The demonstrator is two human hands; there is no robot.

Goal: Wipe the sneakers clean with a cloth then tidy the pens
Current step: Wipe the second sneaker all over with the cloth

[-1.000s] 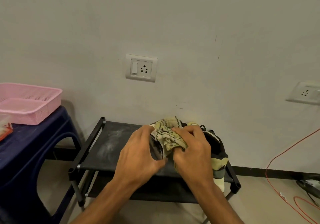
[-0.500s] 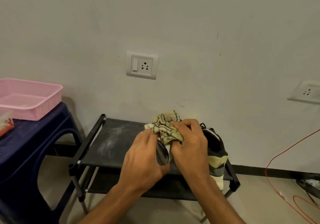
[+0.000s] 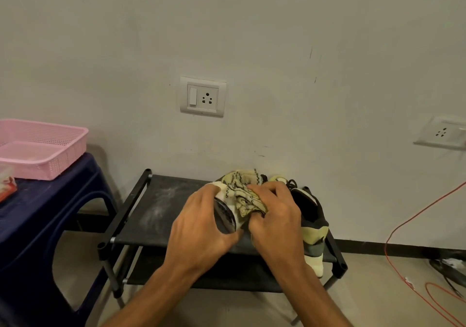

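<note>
My left hand (image 3: 201, 225) grips a sneaker (image 3: 225, 215) tilted on its side above the black shoe rack (image 3: 151, 205), its grey sole turned toward me. My right hand (image 3: 274, 215) is closed on a yellowish patterned cloth (image 3: 242, 193) and presses it against that sneaker. A second black and pale yellow sneaker (image 3: 311, 228) stands on the rack's right end, just right of my right hand. No pens are visible.
A pink plastic basket (image 3: 65, 147) sits on a dark blue stool (image 3: 45, 215) at the left, next to a red and white packet (image 3: 6, 185). An orange cable (image 3: 413, 215) runs down the wall and across the floor at the right. Wall sockets (image 3: 202, 97) are behind the rack.
My right hand has shifted the cloth slightly along the sneaker, and my left hand has turned the shoe a little. The second sneaker has stayed in place.
</note>
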